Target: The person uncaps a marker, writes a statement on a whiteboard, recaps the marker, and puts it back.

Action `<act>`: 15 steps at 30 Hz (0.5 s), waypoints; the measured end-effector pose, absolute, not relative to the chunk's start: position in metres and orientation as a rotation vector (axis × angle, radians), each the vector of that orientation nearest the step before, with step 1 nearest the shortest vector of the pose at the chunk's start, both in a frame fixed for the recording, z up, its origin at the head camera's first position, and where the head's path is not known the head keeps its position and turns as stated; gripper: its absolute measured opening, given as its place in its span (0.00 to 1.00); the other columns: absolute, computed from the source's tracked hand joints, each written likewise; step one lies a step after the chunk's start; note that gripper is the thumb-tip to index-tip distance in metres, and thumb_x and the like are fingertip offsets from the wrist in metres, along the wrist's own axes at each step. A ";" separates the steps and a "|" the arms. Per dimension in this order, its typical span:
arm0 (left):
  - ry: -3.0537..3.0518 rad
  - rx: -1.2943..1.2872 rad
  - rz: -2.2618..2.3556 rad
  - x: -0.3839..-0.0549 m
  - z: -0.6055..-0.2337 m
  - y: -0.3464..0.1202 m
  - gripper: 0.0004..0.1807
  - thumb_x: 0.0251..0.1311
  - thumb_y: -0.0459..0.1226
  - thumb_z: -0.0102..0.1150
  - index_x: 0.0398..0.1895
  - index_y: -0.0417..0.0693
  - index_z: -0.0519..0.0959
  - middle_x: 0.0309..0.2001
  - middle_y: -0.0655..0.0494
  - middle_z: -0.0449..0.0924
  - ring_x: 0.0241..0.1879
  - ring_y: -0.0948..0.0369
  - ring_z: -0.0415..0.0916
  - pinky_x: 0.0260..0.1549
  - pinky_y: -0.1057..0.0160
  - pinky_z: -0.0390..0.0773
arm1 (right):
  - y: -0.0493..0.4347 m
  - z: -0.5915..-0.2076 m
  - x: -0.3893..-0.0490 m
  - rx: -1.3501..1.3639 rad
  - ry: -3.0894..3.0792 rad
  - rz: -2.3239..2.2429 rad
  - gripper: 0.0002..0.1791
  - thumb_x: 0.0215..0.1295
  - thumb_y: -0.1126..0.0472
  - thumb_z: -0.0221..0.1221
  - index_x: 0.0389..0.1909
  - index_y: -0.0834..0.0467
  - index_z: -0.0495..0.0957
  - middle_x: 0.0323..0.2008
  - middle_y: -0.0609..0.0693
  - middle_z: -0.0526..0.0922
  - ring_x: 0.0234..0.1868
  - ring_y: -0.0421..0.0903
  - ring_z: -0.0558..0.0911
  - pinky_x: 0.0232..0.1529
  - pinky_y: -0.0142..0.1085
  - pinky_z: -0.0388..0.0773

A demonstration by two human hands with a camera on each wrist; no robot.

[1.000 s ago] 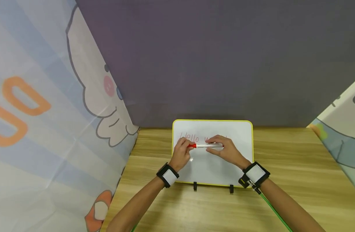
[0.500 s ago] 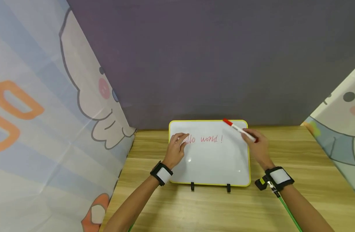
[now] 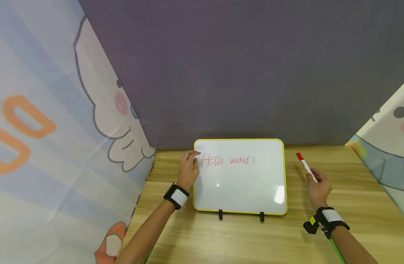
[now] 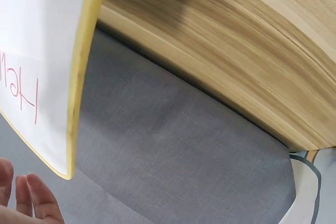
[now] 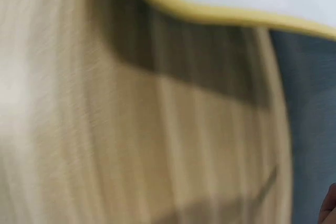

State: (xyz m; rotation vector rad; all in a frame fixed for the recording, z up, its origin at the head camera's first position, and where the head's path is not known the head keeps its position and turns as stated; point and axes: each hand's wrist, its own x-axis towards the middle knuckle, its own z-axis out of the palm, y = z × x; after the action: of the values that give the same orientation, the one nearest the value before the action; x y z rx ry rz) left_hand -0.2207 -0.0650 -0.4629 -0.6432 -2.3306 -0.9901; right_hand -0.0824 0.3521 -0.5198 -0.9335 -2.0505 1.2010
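Note:
A whiteboard (image 3: 239,190) with a yellow rim stands on the table, bearing red handwriting (image 3: 228,160) that reads "Hello world!". Right of the board, my right hand (image 3: 318,189) pinches a white marker (image 3: 307,168) by its lower end, its red cap pointing up and left. At the board's upper left edge is my left hand (image 3: 188,170), holding nothing, with its fingers loosely bent. In the left wrist view those fingers (image 4: 37,198) are apart from the board's corner. Only a sliver of the right hand shows in the right wrist view, and the marker is outside it.
Two black feet (image 3: 220,214) support the board's front edge. The wooden table (image 3: 248,242) runs up to a grey wall panel (image 3: 241,73) behind the board. Printed cartoon sheets (image 3: 56,165) hang at both sides. A green cable trails from the right wrist strap (image 3: 330,216).
My right hand has carried the marker from in front of the board out to its right. My left hand has let go of the marker's red end and moved left, uncovering the writing.

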 end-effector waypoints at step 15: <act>-2.314 -0.642 -1.000 -0.227 -0.459 -0.069 0.12 0.56 0.21 0.47 0.38 0.37 0.79 0.43 0.46 0.75 0.45 0.51 0.71 0.44 0.54 0.74 | 0.367 -0.573 -0.052 -1.034 -2.234 1.083 0.18 0.63 0.64 0.51 0.53 0.65 0.74 0.47 0.65 0.78 0.28 0.26 0.66 0.25 0.20 0.62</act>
State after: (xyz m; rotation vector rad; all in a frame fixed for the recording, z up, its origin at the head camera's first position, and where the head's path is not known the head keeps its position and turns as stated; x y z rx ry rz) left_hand -0.2267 -0.0686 -0.4591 -0.6424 -2.3138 -1.0000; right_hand -0.0520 0.3672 -0.5728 -1.0339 -2.2336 1.0835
